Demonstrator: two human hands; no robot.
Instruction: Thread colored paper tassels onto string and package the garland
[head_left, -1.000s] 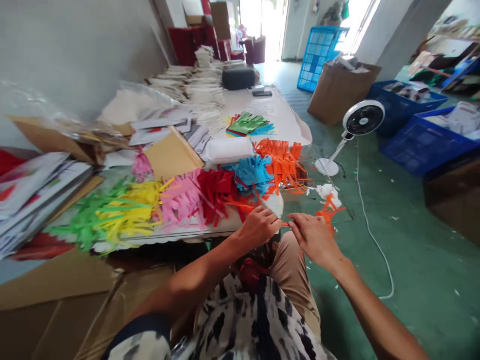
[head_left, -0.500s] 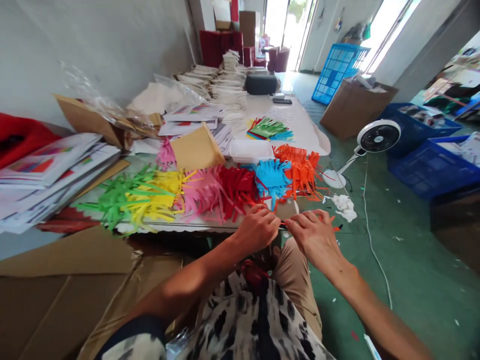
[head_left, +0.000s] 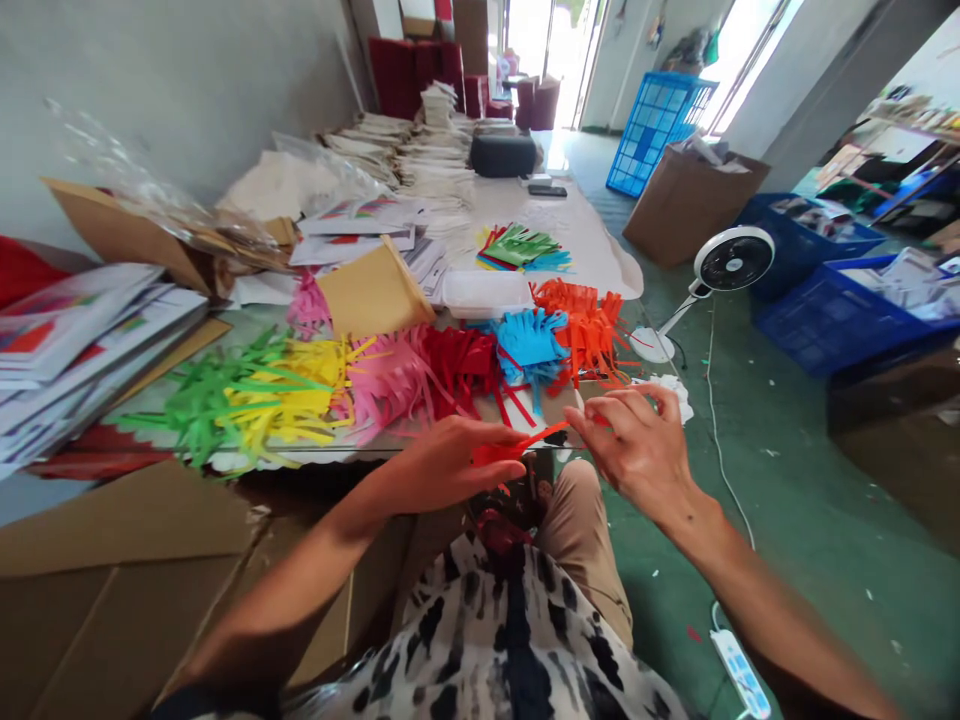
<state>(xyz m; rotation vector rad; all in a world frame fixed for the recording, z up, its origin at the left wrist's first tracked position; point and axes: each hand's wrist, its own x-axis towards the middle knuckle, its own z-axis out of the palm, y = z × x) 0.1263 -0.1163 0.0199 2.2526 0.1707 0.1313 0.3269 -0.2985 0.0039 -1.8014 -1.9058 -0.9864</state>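
Over the table's front edge, my left hand is closed on an orange paper strip, thumb below and fingers above. The strip slants up to my right hand, whose fingertips pinch its other end. Just beyond my hands lies a row of fringed paper bundles: green, yellow, pink, dark red, light blue and orange. Part of the held strip is hidden inside my left palm.
Behind the row are a white plastic box, a tan envelope and mixed coloured strips. Printed sheets are stacked at left. On the right stand a white fan and blue crates; a power strip lies on the floor.
My hands have moved apart, the left one shifting left and turning its thumb side toward the right. More of the orange strip now shows between them. The view has shifted slightly.
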